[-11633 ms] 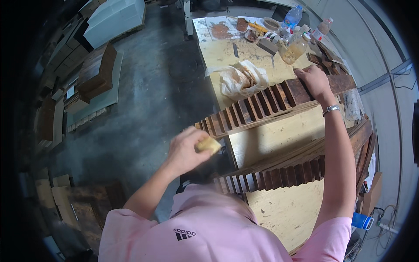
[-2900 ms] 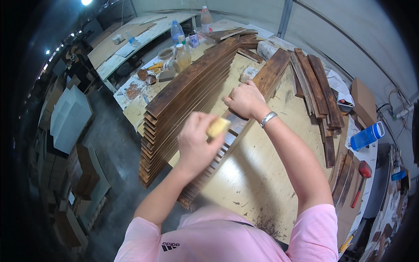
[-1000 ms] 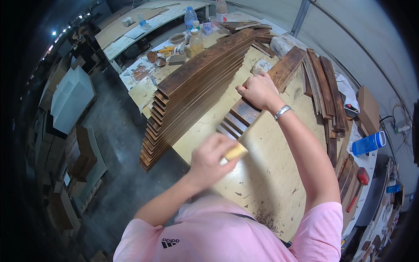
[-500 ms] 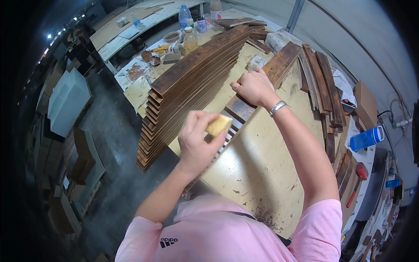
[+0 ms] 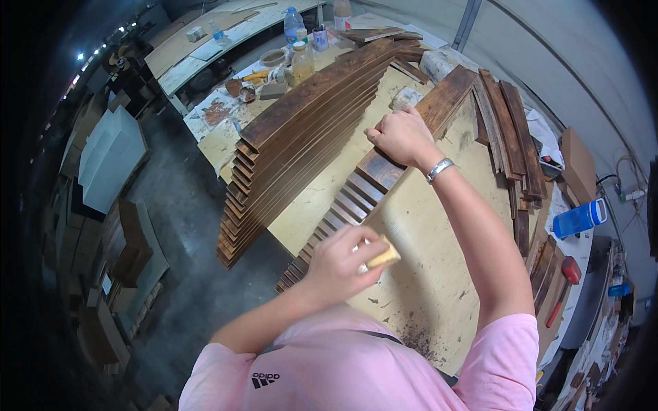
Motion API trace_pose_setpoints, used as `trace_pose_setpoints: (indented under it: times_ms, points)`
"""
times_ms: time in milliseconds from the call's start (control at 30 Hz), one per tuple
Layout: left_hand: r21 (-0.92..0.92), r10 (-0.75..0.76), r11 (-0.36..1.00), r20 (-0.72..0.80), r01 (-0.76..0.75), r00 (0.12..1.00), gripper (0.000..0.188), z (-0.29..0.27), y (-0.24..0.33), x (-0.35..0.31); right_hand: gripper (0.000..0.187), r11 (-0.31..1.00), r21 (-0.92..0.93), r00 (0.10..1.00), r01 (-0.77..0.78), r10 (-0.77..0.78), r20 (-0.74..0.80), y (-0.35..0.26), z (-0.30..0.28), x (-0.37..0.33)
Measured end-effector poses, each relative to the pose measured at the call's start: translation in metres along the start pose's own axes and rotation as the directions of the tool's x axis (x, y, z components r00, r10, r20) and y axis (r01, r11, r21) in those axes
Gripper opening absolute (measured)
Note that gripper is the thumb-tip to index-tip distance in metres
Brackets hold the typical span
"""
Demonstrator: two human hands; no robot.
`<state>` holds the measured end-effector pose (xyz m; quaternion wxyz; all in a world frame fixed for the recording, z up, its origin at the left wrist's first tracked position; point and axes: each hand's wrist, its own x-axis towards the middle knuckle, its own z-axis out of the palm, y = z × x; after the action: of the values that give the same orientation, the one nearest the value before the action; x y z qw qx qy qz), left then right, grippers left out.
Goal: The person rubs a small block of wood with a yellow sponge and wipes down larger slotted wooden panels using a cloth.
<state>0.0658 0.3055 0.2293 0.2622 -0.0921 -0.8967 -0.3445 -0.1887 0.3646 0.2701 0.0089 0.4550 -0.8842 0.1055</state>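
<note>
My left hand is closed around a yellow sponge-like block, slightly blurred by motion. It hovers over the pale tabletop, beside the near part of a stepped row of dark brown wooden boards. Farther off, my right hand is curled over the top wooden board of that row, with its knuckles up. The fingertips are hidden beneath it. To the left stands a second stepped stack of long, curved brown boards, fanned out with their ends showing.
Loose brown boards lie along the right side. At the back left are a glass jar, a round bowl and a water bottle. A blue bottle and a red-headed mallet lie at the right.
My left hand has moved toward me and to the right with the yellow block, uncovering the stepped board ends. My right hand stays in place on the board.
</note>
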Motion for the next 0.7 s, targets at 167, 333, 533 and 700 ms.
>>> trace_pose_setpoints:
  times_ms: [167,333,533,700]
  points:
    - [-0.083,-0.190,0.981,-0.204,0.176,0.960,0.036,-0.007,-0.045,-0.009,0.048,0.996,-0.036,0.996,0.078,-0.079,-0.044,0.007,0.005,0.004]
    - [-0.107,-0.261,0.964,-0.201,0.243,0.944,0.037,-0.001,-0.044,-0.024,0.048,0.998,-0.001,0.997,0.070,-0.070,0.033,0.003,0.004,0.007]
    - [0.068,-0.103,0.989,-0.316,0.131,0.943,0.037,-0.024,-0.040,-0.003,0.045,1.000,0.001,0.999,0.027,-0.027,0.024,0.006,0.001,0.004]
    - [-0.060,-0.154,0.987,-0.144,0.147,0.978,0.039,0.000,-0.031,-0.036,0.044,0.998,0.054,0.999,0.033,-0.033,-0.001,-0.005,0.000,0.007]
